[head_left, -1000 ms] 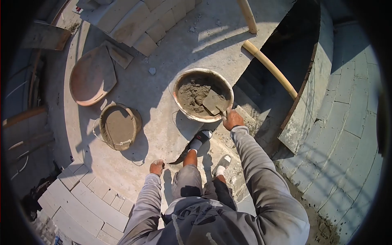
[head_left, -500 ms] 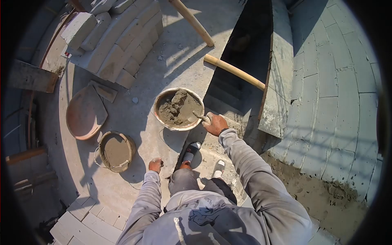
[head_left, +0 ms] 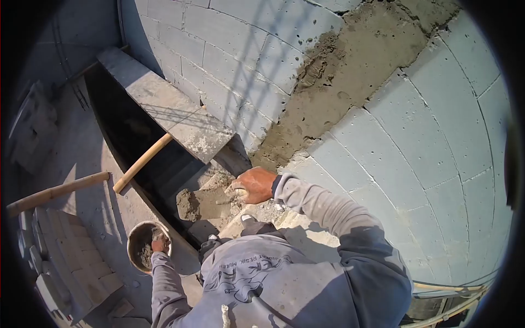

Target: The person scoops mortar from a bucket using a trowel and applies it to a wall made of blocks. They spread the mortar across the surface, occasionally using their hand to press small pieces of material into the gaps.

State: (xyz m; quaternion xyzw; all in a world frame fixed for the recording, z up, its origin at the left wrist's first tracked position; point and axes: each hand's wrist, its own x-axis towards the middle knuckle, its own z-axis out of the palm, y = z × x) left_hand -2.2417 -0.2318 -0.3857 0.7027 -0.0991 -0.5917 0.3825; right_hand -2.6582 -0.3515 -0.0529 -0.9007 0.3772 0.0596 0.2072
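My right hand (head_left: 255, 185) is wrapped round the handle of a trowel (head_left: 216, 203). Grey mortar (head_left: 187, 205) lies on the blade, thickest at its left end. The trowel is above the rubble-strewn ledge, just below the lower end of a mortar-filled strip (head_left: 350, 82) between pale block surfaces. At lower left stands a bucket (head_left: 131, 249) with wet mortar in it. My left hand (head_left: 159, 240) reaches over the bucket's right side, at the mortar; its fingers are too small and shaded to make out.
A dark stairwell opening (head_left: 128, 126) lies ahead on the left, with a bamboo pole (head_left: 143, 163) across it. A wide board (head_left: 164, 104) runs along its far side. Stacked blocks (head_left: 76, 251) and another bamboo pole (head_left: 57, 194) are farther left. Pale block wall (head_left: 426, 136) fills the right.
The view has swung right toward the wall. My right hand has lifted the trowel out of the bucket with mortar on it. My left hand has moved from beside my leg to the bucket.
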